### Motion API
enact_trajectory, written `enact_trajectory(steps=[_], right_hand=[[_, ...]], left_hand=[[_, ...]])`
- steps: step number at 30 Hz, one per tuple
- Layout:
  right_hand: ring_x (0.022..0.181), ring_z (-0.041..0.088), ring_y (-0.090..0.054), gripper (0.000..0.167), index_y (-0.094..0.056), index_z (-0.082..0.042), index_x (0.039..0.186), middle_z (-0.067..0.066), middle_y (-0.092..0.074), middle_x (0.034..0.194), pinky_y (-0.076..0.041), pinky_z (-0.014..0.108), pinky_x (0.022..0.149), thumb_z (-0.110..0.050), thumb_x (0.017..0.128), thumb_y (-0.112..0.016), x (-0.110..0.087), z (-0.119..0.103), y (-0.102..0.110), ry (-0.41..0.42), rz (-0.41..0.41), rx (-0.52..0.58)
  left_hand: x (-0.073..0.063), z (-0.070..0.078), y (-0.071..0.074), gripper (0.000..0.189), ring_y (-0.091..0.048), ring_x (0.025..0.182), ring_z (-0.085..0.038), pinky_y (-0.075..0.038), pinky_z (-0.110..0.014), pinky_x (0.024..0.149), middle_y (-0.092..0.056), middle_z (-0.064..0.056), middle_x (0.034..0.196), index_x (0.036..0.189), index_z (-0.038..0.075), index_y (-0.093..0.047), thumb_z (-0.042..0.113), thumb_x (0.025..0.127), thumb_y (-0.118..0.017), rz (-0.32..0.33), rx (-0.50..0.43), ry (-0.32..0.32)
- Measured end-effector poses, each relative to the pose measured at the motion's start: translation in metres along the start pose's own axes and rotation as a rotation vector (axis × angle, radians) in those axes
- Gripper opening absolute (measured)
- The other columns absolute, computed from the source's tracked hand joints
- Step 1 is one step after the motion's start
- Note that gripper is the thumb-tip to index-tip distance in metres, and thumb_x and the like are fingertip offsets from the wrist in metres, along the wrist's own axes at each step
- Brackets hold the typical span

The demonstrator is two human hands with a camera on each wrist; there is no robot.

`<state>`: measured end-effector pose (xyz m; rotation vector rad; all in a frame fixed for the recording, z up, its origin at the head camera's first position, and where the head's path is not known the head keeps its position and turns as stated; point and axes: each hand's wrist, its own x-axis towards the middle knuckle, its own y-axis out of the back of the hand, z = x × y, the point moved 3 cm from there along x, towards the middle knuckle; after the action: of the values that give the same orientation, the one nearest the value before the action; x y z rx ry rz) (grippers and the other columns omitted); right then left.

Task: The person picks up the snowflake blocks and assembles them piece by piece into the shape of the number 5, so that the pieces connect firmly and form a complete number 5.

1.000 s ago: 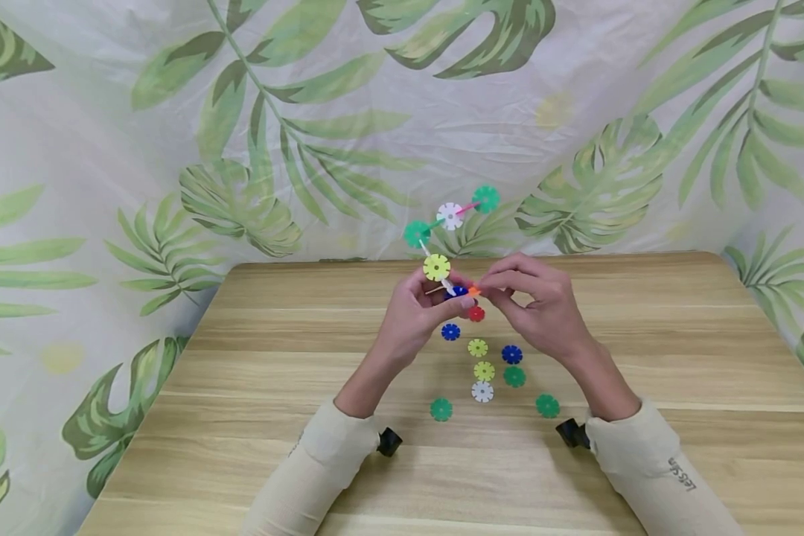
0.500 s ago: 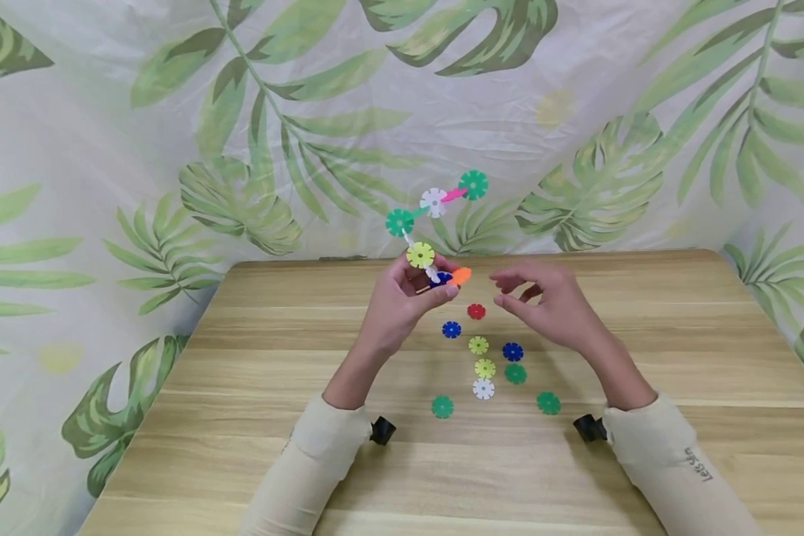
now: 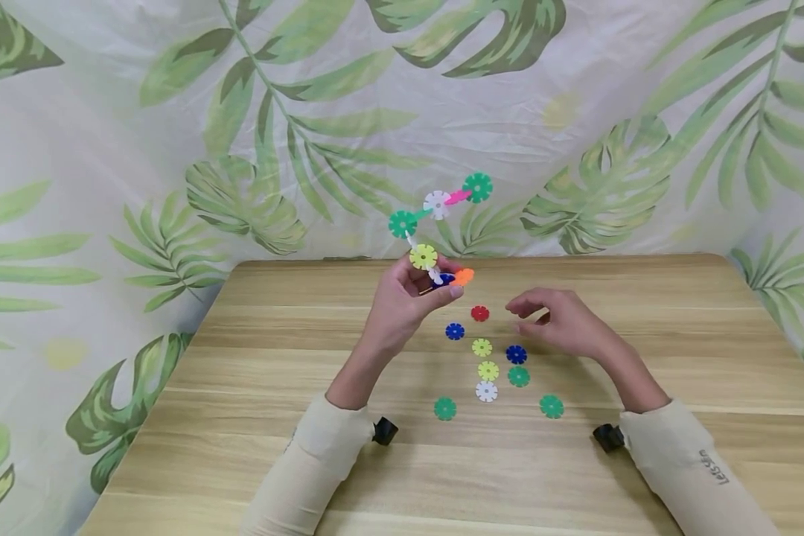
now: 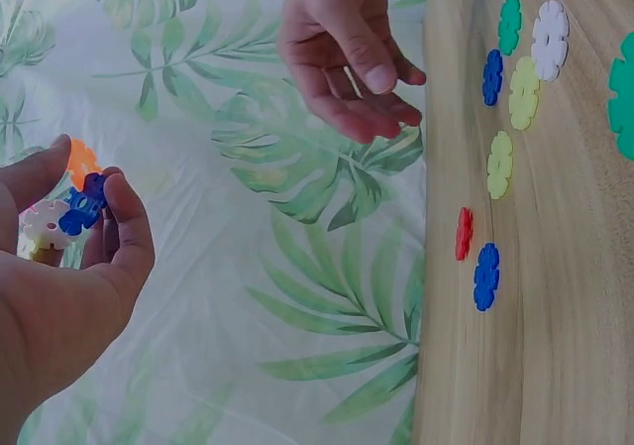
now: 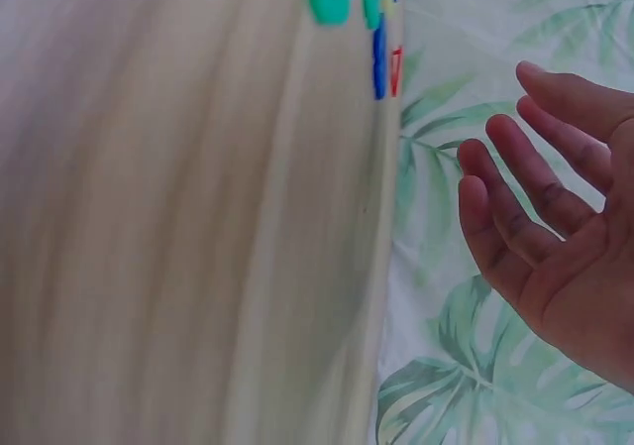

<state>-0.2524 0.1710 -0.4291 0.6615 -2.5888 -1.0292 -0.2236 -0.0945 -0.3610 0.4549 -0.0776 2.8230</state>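
A chain of notched plastic snowflake discs [image 3: 423, 257] rises above the table from my left hand [image 3: 402, 305]. Its upper end carries green, pink and white discs; lower down come yellow, white, blue and orange ones. The left thumb and fingers pinch the chain at the blue disc [image 4: 83, 205], beside the orange disc [image 4: 82, 163]. My right hand [image 3: 563, 324] is over the table to the right, holding nothing, its fingers relaxed and apart in the right wrist view. Nearest to it among the loose discs is a blue disc [image 3: 517, 354].
Loose discs lie on the wooden table [image 3: 295, 447]: a red disc [image 3: 479, 313], a second blue disc [image 3: 455, 331], yellow ones, a white disc [image 3: 486, 391] and green ones, including a green disc [image 3: 552, 406] at the front right. A leaf-patterned cloth [image 3: 348, 134] hangs behind.
My right hand has let go of the orange disc and moved right and down, away from the chain. The left hand moved slightly left and up, still pinching the chain.
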Motion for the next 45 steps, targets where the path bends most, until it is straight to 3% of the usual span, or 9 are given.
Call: enact_trajectory(steps=[11, 27, 37, 45], right_hand=[[0.11, 0.03, -0.075, 0.031, -0.076, -0.002, 0.124, 0.013, -0.079, 0.12, -0.064, 0.048, 0.096, -0.008, 0.094, -0.081, 0.001, 0.019, -0.007, 0.014, -0.18, -0.055], [0.102, 0.017, -0.071, 0.028, -0.079, -0.011, 0.117, 0.003, -0.08, 0.114, -0.064, 0.042, 0.093, -0.003, 0.09, -0.083, 0.001, 0.02, -0.019, 0.025, -0.247, -0.043], [0.087, 0.012, -0.063, 0.022, -0.079, -0.009, 0.111, 0.0, -0.077, 0.1, -0.058, 0.026, 0.079, -0.003, 0.09, -0.084, -0.005, 0.015, -0.02, 0.04, -0.236, -0.065], [0.088, 0.012, -0.07, 0.018, -0.078, -0.008, 0.109, 0.0, -0.079, 0.097, -0.059, 0.025, 0.079, 0.0, 0.092, -0.08, -0.007, 0.006, -0.01, 0.003, -0.078, -0.041]], left_hand=[[0.0, -0.001, 0.001, 0.029, -0.072, 0.093, -0.017, -0.065, -0.029, 0.087, -0.075, -0.003, 0.116, 0.12, 0.0, -0.067, -0.003, 0.094, -0.078, -0.001, 0.003, 0.023], [-0.001, -0.001, 0.003, 0.03, -0.072, 0.087, -0.015, -0.064, -0.026, 0.083, -0.075, -0.001, 0.111, 0.12, 0.001, -0.066, -0.003, 0.093, -0.078, 0.001, 0.003, 0.018], [0.0, -0.001, 0.002, 0.031, -0.074, 0.096, -0.015, -0.064, -0.028, 0.089, -0.074, -0.004, 0.115, 0.121, 0.002, -0.067, -0.002, 0.092, -0.079, -0.01, 0.021, 0.007], [-0.001, -0.001, 0.002, 0.034, -0.074, 0.097, -0.015, -0.065, -0.028, 0.09, -0.074, -0.002, 0.113, 0.123, 0.001, -0.066, -0.004, 0.092, -0.08, -0.003, 0.015, 0.016]])
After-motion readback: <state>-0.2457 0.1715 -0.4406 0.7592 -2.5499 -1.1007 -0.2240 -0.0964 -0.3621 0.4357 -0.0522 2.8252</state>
